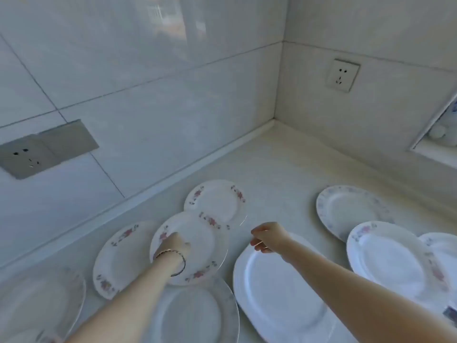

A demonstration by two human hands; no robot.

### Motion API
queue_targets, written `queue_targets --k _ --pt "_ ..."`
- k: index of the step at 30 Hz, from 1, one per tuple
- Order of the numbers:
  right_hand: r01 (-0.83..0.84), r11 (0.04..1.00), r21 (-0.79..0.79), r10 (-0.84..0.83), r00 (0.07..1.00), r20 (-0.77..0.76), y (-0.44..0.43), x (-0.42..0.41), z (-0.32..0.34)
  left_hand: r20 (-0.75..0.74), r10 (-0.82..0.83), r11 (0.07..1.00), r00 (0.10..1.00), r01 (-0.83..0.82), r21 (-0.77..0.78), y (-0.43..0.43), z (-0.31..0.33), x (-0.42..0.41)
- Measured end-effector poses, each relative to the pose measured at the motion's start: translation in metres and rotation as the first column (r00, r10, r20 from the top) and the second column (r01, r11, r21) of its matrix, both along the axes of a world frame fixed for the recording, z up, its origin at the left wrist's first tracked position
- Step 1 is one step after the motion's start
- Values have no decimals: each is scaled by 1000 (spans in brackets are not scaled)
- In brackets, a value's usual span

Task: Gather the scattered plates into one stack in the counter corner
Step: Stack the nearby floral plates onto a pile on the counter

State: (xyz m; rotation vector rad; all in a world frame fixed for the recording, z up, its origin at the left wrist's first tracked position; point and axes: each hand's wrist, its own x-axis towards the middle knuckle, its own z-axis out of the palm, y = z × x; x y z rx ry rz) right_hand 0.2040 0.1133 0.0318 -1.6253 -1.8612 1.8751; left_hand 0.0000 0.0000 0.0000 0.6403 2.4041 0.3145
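Several white plates lie scattered on the pale counter (279, 169). My left hand (173, 246) grips the near-left rim of a pink-flowered plate (197, 246), which is raised and overlaps two other flowered plates: one behind it (217, 199) and one to its left (118, 253). My right hand (267, 237) hovers with loosely curled fingers above the far end of a plain oval platter (279, 293) and holds nothing. A blue-rimmed plate (346, 209) lies at the right. The counter corner (274, 121) at the back holds no plate.
More plates lie at the front: a plain one (195, 315), one at the far left (42, 300), and two overlapping at the right (390, 256). Tiled walls with two sockets (342, 75) (27, 155) bound the counter. A recessed ledge (437, 149) opens at the right.
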Motion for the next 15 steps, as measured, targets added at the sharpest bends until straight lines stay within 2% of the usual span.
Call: queue_targets --k 2,4,5,7,10,12,13,14,15 --pt "9 1000 -19 -8 999 32 -7 -14 -13 26 256 965 966 -254 -61 -11 -17 -17" --pt "-12 999 -39 16 997 82 -15 -22 -28 61 516 856 855 -511 -75 -26 -31 -25" --pt "-20 999 -49 24 995 94 -18 -26 -33 130 606 795 785 -601 -77 -29 -43 -31" --pt "-22 998 -66 29 994 103 -20 -31 -44 296 680 715 671 -697 -63 -31 -54 -35" --pt "-39 997 -73 47 993 104 -17 -31 -49 387 725 611 570 -791 18 -35 -63 -39" --pt "-27 996 -86 35 995 94 -13 -28 -52 533 758 446 375 -895 -5 -35 -63 -38" --pt "-22 995 -98 30 995 90 -9 -26 -51 597 741 401 308 -916 -25 -37 -65 -39" --pt "-21 994 -108 30 996 88 -6 -22 -52 611 719 431 333 -902 -16 -38 -66 -39" --pt "-15 993 -116 25 996 82 -3 -18 -53 561 699 513 443 -858 39 -39 -65 -38"
